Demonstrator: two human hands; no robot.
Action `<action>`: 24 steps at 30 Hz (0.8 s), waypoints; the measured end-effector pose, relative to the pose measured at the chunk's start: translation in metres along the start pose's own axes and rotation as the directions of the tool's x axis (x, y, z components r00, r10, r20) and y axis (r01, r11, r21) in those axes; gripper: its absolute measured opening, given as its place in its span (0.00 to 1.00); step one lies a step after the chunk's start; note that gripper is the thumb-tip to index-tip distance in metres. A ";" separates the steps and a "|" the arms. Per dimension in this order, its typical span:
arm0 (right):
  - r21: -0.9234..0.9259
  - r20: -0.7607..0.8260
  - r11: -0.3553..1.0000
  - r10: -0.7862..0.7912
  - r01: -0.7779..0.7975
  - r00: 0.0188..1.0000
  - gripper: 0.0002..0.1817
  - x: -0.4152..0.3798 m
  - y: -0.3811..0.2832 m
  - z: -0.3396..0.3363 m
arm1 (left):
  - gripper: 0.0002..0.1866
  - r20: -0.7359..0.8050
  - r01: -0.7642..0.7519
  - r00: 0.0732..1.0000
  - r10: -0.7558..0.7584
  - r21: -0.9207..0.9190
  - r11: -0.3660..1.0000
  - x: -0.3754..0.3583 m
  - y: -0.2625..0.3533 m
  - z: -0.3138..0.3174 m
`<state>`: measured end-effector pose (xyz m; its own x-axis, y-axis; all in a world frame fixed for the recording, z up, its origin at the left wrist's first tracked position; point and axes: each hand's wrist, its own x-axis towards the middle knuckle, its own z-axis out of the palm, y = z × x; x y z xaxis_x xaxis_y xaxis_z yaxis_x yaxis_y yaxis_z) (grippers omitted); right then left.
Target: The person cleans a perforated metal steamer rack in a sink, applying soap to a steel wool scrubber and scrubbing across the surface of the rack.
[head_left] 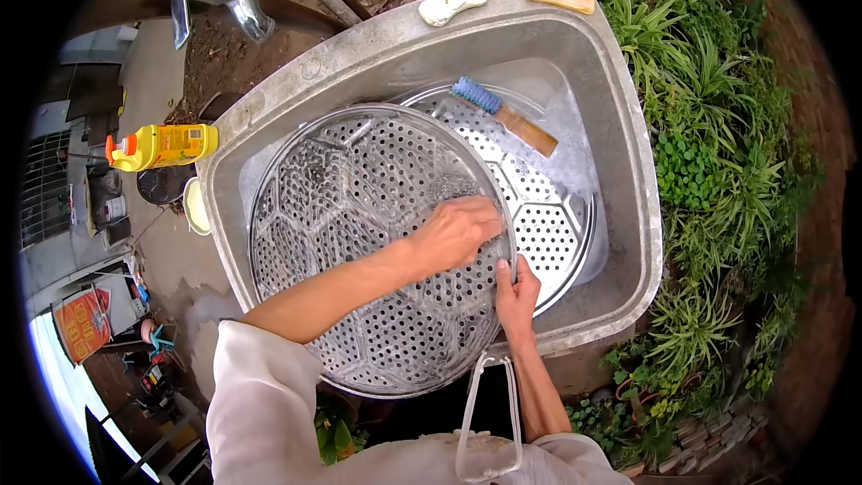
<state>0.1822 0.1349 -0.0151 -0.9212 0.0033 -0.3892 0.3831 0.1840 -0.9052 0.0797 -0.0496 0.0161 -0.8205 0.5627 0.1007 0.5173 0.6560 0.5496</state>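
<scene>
1. Left hand presses a steel scourer onto the upper perforated tray.
2. Right hand grips that tray's rim.
3. Scrub brush lies on the lower perforated tray in the basin.

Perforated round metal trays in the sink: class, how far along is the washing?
Done: nothing looks rinsed. In hand: left hand scrubs the top perforated round metal tray with a steel scourer; right hand grips its rim. Left: the second perforated tray beneath, in the grey sink.
</scene>
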 end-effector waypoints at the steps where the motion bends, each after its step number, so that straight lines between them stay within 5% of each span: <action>1: 0.022 -0.005 1.000 -0.016 0.016 1.000 0.13 0.001 0.000 0.000 | 0.23 0.078 -0.132 0.987 0.141 -0.106 0.985 0.003 0.006 -0.005; 3: 0.026 -0.003 1.000 -0.004 0.004 1.000 0.13 -0.002 -0.002 0.000 | 0.22 0.098 0.140 0.983 -0.153 0.120 0.983 0.015 -0.038 -0.026; 5: 0.033 -0.006 0.999 -0.003 0.004 1.000 0.14 0.001 -0.001 -0.002 | 0.20 0.024 0.487 0.863 -0.504 0.221 0.845 0.024 -0.088 -0.054; 7: -0.006 -0.017 0.999 -0.037 0.037 0.999 0.13 0.003 0.004 0.000 | 0.20 -0.090 0.479 0.878 -0.470 0.185 0.858 0.016 -0.067 -0.040; 10: 0.001 -0.021 1.000 -0.012 0.012 1.000 0.12 0.000 0.000 0.002 | 0.20 0.044 0.101 0.994 -0.101 0.002 0.995 0.008 0.005 0.011; 13: -0.014 -0.010 1.000 0.002 -0.002 1.000 0.12 0.000 -0.001 -0.001 | 0.20 0.030 -0.077 0.996 0.079 -0.059 0.995 0.000 -0.012 0.003; 15: -0.019 -0.018 1.000 -0.014 0.013 1.000 0.12 -0.001 -0.002 0.000 | 0.19 -0.104 0.298 0.953 -0.285 0.158 0.941 0.018 -0.069 -0.028; 19: -0.003 -0.010 1.000 -0.024 0.024 1.000 0.13 0.001 -0.001 0.001 | 0.20 -0.215 0.511 0.856 -0.471 0.206 0.835 0.009 -0.072 -0.036; 21: 0.014 -0.035 0.999 -0.036 0.036 0.999 0.14 0.003 -0.004 0.003 | 0.22 -0.084 0.305 0.949 -0.303 0.009 0.952 0.014 -0.022 -0.005; 22: -0.010 -0.045 0.999 -0.041 0.040 0.998 0.14 0.003 0.003 0.002 | 0.22 0.016 0.159 0.987 -0.160 0.067 0.985 0.011 0.003 0.016; 24: -0.050 -0.037 0.999 0.011 -0.013 0.999 0.15 0.000 -0.005 -0.003 | 0.23 0.012 0.048 0.999 -0.048 -0.018 0.999 0.003 0.010 0.014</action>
<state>0.1802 0.1370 -0.0097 -0.9188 0.0420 -0.3925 0.3910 0.2330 -0.8904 0.0860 -0.0341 0.0100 -0.8412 0.5368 0.0640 0.4728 0.6731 0.5687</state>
